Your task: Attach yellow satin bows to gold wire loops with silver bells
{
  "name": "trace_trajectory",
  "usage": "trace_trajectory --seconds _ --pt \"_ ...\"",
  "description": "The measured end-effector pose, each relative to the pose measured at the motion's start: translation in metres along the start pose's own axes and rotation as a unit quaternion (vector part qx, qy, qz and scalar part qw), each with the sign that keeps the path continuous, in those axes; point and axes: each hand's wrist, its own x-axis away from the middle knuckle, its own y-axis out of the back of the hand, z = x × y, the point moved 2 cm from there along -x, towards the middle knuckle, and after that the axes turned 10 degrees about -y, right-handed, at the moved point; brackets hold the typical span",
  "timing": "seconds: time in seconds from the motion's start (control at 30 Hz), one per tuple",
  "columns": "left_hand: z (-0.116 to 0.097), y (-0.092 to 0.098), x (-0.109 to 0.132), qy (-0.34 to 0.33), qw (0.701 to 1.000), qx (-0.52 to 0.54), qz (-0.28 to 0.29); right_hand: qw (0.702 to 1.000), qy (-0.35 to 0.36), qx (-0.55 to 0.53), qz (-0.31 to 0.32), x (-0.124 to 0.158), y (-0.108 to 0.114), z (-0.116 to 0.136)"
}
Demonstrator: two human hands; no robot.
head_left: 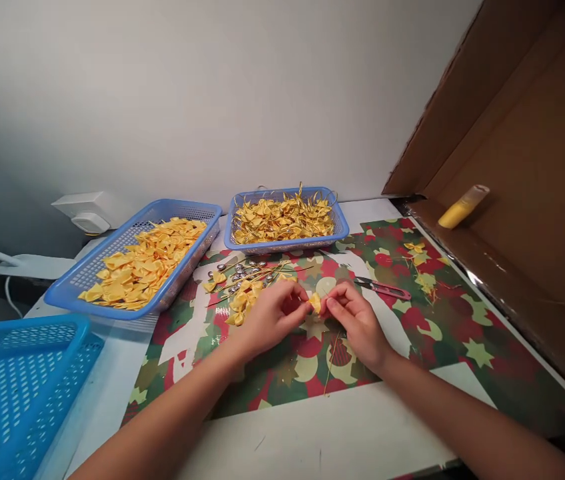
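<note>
A small yellow ribbon bow is between my two hands, above the patterned mat. My left hand pinches its left side with thumb and forefinger. Close on the other side, my right hand is closed, its fingertips pinching a thin gold tie whose tail hangs down toward the mat. Just beyond my left hand lie loose yellow bows, partly hidden by it. Several shiny silver bells are scattered among gold ties there.
Two blue baskets stand at the back: the left basket holds yellow bows, the middle basket bows with gold ties. Pink-handled scissors lie right of my hands. A bright blue basket is front left. Cardboard walls the right, with a yellow-filled tube.
</note>
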Motion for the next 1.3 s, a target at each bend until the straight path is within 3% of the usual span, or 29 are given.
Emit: trace_trajectory --seconds 0.07,0.17,0.23,0.47,0.67,0.93,1.03,1.17,1.3 --pt "0.000 -0.013 0.005 0.040 0.993 0.108 -0.039 1.000 -0.008 0.002 -0.014 0.002 -0.002 -0.004" --pt "0.003 -0.024 0.008 0.079 0.968 0.236 -0.029 0.999 -0.019 0.014 -0.034 0.003 -0.001 -0.006" --pt "0.005 -0.024 0.009 0.084 0.956 0.281 -0.031 0.999 -0.026 0.022 -0.038 0.003 0.000 -0.005" --pt "0.012 -0.014 0.010 0.126 0.905 0.389 -0.118 0.995 0.008 0.088 -0.040 0.011 0.005 -0.001" --pt "0.012 -0.014 0.010 0.137 0.897 0.410 -0.094 0.987 0.040 0.155 0.020 0.017 0.002 -0.005" --pt "0.012 -0.018 0.016 0.084 0.917 0.389 -0.040 0.969 0.113 0.212 -0.055 0.016 0.002 0.005" --pt "0.012 -0.018 0.017 0.079 0.922 0.377 -0.033 0.963 0.148 0.219 -0.050 0.015 0.001 0.007" --pt "0.012 -0.018 0.017 0.084 0.922 0.378 -0.025 0.976 0.124 0.179 -0.019 0.015 -0.002 0.006" --pt "0.011 -0.016 0.017 0.039 0.921 0.387 -0.013 0.991 0.079 0.110 0.003 0.014 -0.004 0.005"
